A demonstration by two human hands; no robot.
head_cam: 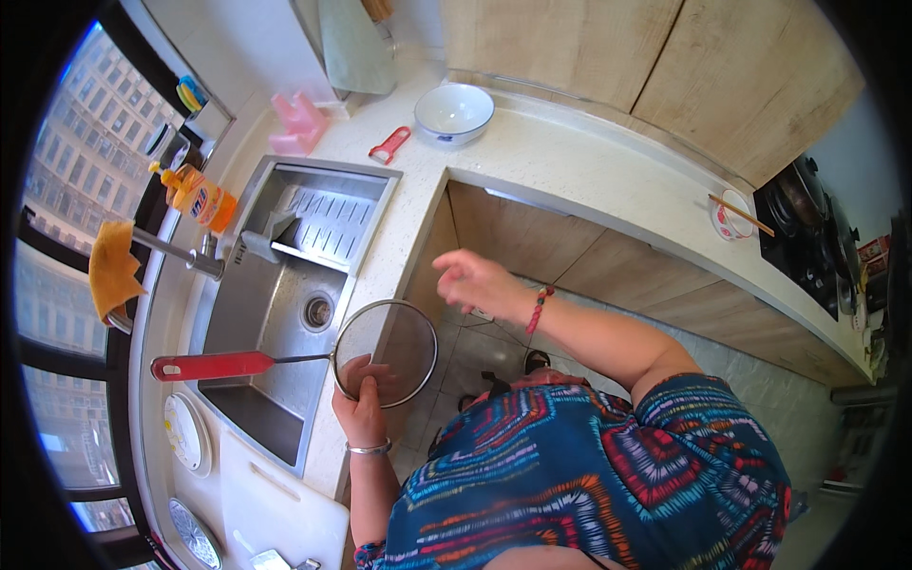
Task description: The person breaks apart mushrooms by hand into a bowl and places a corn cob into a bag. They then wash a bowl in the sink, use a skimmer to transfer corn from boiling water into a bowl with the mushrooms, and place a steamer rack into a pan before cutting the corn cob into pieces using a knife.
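Observation:
A fine-mesh strainer (399,349) with a round metal rim is in my left hand (362,410), which pinches the rim's near side. Some of my fingers show through the mesh. Its long red handle (214,365) reaches out over the stainless steel sink (267,356). Off to the right, my right hand (479,283) hangs in the air in front of the counter, fingers loosely apart and nothing in them. A red peeler (390,145) lies on the counter beyond the sink, beside a white bowl (454,114) with a blue rim.
A slotted metal drain tray (331,214) with a grey cloth (269,236) sits over the sink's far end. The faucet (206,263) and an orange soap bottle (196,196) stand by the window. Nearer me lie a white cutting board (281,491) and plates (187,434). Cabinets (655,285) border the right.

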